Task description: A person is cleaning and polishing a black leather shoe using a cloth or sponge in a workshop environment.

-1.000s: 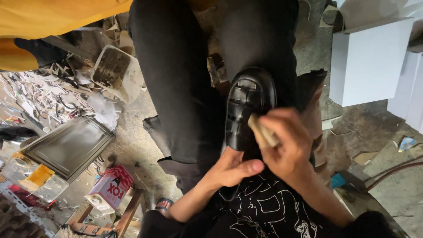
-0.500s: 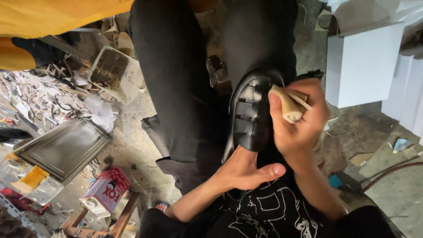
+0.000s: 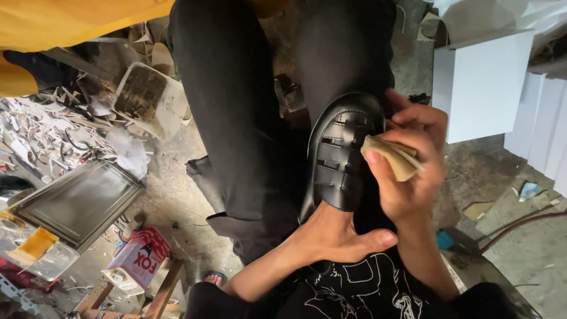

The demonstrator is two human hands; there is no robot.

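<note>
Black strapped shoe [image 3: 341, 156] rests on the wearer's lap, toe pointing away, propped against black trouser legs [image 3: 236, 118]. Upper has cut-out slots across the front.

Left hand [image 3: 333, 236] sits at the heel end of the shoe, fingers tucked in under or inside the opening, thumb stretched out toward the right. Grip closed about the heel, though how far the fingers reach inside is hard to see.

Right hand [image 3: 410, 162] is at the right side of the shoe, near the toe. Grip closed tight on a folded tan cloth [image 3: 393, 156], pinched between thumb and fingers; the cloth's fold touches the shoe's right edge beside the slots.

On the floor [image 3: 171, 195], left of the legs: a dark rectangular metal tray [image 3: 80, 204] lying flat, a red and white carton [image 3: 139, 260] nearer the lower edge, resting on a wooden frame [image 3: 156, 292]. Above the tray, a dirty white tub [image 3: 144, 100] tilted on its side, with scraps and offcuts [image 3: 41, 136] scattered toward the left edge.

Upper right: white boxes [image 3: 481, 85] stacked against the edge. A red hose [image 3: 520, 221] runs along the floor at right, with a small blue scrap [image 3: 446, 239] near the right forearm.

Yellow garment [image 3: 65, 23] fills the upper left corner
</note>
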